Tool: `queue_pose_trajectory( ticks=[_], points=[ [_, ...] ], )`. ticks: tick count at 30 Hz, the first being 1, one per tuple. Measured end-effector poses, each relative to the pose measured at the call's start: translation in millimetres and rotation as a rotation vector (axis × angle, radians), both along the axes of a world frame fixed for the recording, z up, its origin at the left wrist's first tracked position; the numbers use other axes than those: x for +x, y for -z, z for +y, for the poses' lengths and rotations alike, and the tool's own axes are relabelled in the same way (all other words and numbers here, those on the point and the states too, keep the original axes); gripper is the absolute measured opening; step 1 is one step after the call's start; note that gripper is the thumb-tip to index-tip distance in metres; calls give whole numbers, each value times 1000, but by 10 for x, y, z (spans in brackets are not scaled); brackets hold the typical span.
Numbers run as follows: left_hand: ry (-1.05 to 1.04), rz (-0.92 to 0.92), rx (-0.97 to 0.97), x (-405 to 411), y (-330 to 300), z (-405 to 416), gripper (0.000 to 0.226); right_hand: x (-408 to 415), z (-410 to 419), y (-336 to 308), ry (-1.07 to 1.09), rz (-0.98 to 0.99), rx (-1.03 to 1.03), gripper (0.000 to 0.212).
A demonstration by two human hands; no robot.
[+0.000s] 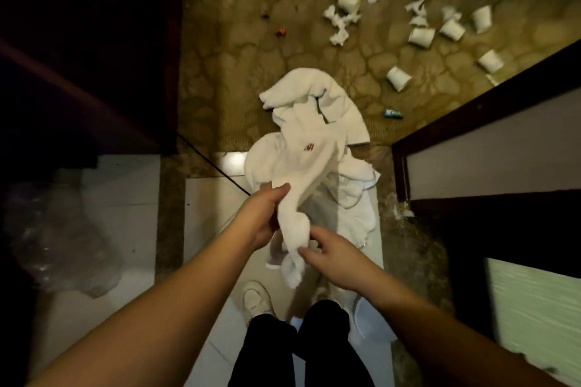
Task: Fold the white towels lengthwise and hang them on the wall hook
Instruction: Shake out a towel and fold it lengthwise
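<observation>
towel (292,166): I'm seeing it hanging bunched over the tile floor (201,229), its far end trailing onto more white towels (317,97) | left hand (261,217): gripping the bunched part, fingers curling round it | right hand (330,254): fingertips pinching the lower twisted end | paper cups (421,34): lying scattered on the carpet beyond

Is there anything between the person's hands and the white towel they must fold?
No. The left hand already grips the white cloth towel, and the right hand touches its bunched lower end.
</observation>
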State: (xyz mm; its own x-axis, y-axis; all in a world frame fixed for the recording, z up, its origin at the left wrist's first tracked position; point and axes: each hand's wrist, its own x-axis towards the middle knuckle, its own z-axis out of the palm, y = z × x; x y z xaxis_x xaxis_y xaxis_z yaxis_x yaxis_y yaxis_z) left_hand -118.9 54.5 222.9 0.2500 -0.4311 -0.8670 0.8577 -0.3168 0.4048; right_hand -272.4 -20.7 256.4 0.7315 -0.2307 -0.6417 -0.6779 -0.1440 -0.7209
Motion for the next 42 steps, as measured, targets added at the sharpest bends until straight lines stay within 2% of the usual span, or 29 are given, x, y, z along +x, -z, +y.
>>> queue_pose_trajectory(
  ticks=[3, 5, 10, 12, 15, 21, 23, 30, 33, 38, 42],
  points=[
    [97, -39, -73, -12, -755, 200, 38, 136, 46, -670, 259, -9, 156, 23],
    [152, -74, -129, -68, -1300, 367, 39, 219, 87, -1106, 393, -11, 154, 16],
    [323, -448, -147, -207, -2411, 905, 32, 418, 311, -2148, 617, -87, 311, 18],
    [381, -529, -159, -329, -2721, 1117, 43, 486, 420, -2504, 660, -151, 383, 18],
    [310, -630, -111, -550, -3155, 1435, 50, 526, 663, -3021, 641, -241, 439, 19],
    [190, -975, 41, -938, -3875, 2019, 9, 319, 1203, -3801, 540, -362, 500, 25],
    [99, -1047, 53, -1137, -4025, 2245, 18, 174, 1382, -3946, 504, -376, 527, 26],
    [-254, -1231, 136, -1952, -4658, 3050, 19, -538, 2092, -4314, 371, -413, 561, 17],
    [-311, -1270, 154, -2339, -4945, 3431, 20, -887, 2416, -4453, 171, -441, 434, 17],
    [-353, -1310, 139, -2956, -5511, 4142, 18, -1430, 3043, -4867, -51, -741, -70, 30],
    [-359, -1333, 180, -3458, -5863, 4676, 23, -1890, 3570, -5341, -475, -950, -375, 60]
  ],
)
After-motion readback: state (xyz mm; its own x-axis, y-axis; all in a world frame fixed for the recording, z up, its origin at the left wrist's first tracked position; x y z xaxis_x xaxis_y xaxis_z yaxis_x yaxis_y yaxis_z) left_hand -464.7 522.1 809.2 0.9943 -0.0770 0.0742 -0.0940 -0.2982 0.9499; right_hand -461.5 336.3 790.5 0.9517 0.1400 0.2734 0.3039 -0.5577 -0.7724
